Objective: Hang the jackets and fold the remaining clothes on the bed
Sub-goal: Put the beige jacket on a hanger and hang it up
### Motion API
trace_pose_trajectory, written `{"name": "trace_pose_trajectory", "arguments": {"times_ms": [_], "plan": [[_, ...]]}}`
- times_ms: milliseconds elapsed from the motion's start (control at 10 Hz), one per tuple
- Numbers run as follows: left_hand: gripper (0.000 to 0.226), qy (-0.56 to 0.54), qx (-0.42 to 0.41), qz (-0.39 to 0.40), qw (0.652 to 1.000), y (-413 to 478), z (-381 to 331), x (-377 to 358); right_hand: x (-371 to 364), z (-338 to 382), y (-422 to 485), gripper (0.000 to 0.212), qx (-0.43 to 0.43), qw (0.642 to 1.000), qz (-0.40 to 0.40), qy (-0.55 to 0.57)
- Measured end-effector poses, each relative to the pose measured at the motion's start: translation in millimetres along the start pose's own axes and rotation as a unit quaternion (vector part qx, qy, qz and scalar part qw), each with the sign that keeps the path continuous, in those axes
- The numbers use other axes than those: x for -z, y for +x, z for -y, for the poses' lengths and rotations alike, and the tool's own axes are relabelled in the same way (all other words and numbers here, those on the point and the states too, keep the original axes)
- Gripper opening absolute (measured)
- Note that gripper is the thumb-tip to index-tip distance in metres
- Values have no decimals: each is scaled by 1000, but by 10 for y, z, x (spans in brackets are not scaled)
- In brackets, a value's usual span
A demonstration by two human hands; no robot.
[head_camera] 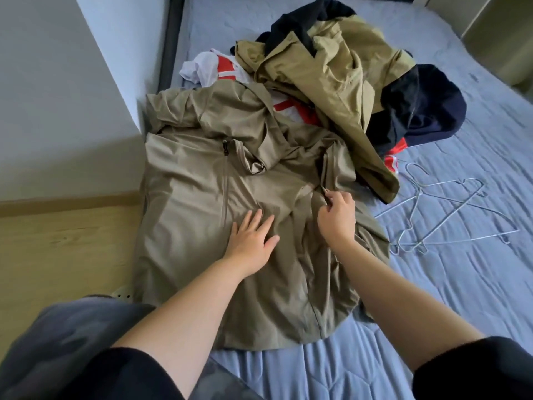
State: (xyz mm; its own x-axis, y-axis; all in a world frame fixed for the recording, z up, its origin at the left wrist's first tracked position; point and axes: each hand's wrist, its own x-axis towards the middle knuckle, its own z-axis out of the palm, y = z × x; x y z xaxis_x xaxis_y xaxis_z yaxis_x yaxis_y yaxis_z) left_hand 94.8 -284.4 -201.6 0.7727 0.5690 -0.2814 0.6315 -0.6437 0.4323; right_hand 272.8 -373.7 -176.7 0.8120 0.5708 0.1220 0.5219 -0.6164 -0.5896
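Early; tan jacket (202, 180) unhung; left hand (253, 241) flat on it; right hand (336, 213) pinches its zipper edge; hangers (450, 215) beside, pile (331, 67) beyond untouched.

Black short sleeves end near the elbows: the left sleeve (124, 373) just off the bed's (432, 298) near edge, the right sleeve (476, 368) above the bed. Forearms, left hand (251, 241) and right hand (336, 215) are bare. Off the bed's edge, grey, faintly camouflage-patterned legwear (57, 336).
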Motion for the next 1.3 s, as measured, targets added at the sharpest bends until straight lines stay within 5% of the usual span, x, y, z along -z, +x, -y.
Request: {"name": "trace_pose_trajectory", "arguments": {"times_ms": [200,400,500,600,800,900,1000,1200,1300], "plan": [[55,-15,-21,6,1000,-28,-73,-97,326,-542,83,42,-218,958,-185,37],[52,-38,6,44,998,73,-217,9,537,-863,149,57,-384,920,-82,22],[49,-86,10,37,996,82,-315,88,621,-950,161,44,-382,923,16,46],[48,-127,8,40,991,16,-312,151,678,-880,119,35,-396,914,-3,93],[49,-159,19,24,987,-112,-60,178,497,-552,87,27,-408,880,-147,193],[49,-77,15,8,997,-233,164,101,406,-431,7,25,-430,842,-194,263],[50,-29,1,23,999,-287,295,38,373,-274,-47,27,-409,819,-222,334],[40,-164,56,-33,984,-259,320,162,191,429,-226,31,-161,951,-65,256],[34,-320,120,-83,936,-247,350,329,157,768,-332,27,21,982,-5,188]]}}
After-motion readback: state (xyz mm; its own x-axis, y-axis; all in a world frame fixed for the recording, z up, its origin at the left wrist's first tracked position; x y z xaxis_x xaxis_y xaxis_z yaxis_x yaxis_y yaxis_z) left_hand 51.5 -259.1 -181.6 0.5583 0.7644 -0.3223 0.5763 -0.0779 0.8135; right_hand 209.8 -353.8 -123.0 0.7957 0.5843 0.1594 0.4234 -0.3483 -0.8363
